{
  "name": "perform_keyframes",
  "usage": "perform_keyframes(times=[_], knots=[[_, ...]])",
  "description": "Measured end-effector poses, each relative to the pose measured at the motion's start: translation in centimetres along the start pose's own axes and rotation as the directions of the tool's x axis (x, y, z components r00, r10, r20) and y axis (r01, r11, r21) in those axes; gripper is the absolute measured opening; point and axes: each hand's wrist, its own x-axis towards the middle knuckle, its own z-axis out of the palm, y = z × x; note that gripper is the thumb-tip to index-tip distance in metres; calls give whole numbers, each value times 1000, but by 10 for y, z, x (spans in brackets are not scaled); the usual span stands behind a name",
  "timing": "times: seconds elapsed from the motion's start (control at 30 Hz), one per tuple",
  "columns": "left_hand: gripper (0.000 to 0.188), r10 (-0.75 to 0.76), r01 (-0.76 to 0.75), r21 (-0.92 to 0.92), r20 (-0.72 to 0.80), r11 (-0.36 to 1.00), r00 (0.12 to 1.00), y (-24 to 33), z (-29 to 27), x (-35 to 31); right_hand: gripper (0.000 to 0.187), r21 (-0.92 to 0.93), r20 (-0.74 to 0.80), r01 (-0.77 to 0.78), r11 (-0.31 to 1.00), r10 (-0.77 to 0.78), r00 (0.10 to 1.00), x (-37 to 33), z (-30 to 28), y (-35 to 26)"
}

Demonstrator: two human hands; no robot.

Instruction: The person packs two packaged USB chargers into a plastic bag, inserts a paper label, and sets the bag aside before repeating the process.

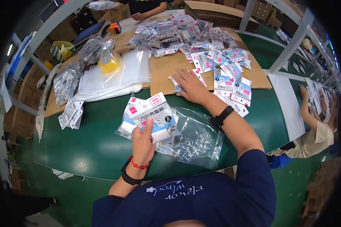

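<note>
So — left hand (142, 143) holds packets (155, 112).

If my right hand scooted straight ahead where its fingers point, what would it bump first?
Your right hand would cross bare cardboard, then probably bump the big pile of packets. It might brush the clear bags instead; height is unclear.

Head fisheye: above the near side of the green table (94, 145)
Facing: down and across it
Nearness: close above it
</note>
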Motion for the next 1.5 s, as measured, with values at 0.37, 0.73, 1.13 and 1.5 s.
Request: perform_keyframes(times=[0.37,0.73,1.13,1.5], knots=[[32,315,-311,237,21,920,949,8,7,13,55,702,190,-432,567,435,880,-4,-33,-17],[34,245,-339,434,259,835,934,-9,36,31,56,799,274,-10,-601,349,896,-49,-80,-127],[26,127,-224,353,278,908,952,-22,50,18,56,967,-52,-112,231,602,797,-72,-65,-138],[24,391,-544,621,379,564,839,-45,57,-8,40,994,-40,-80,70,944,328,-103,-88,-92]])
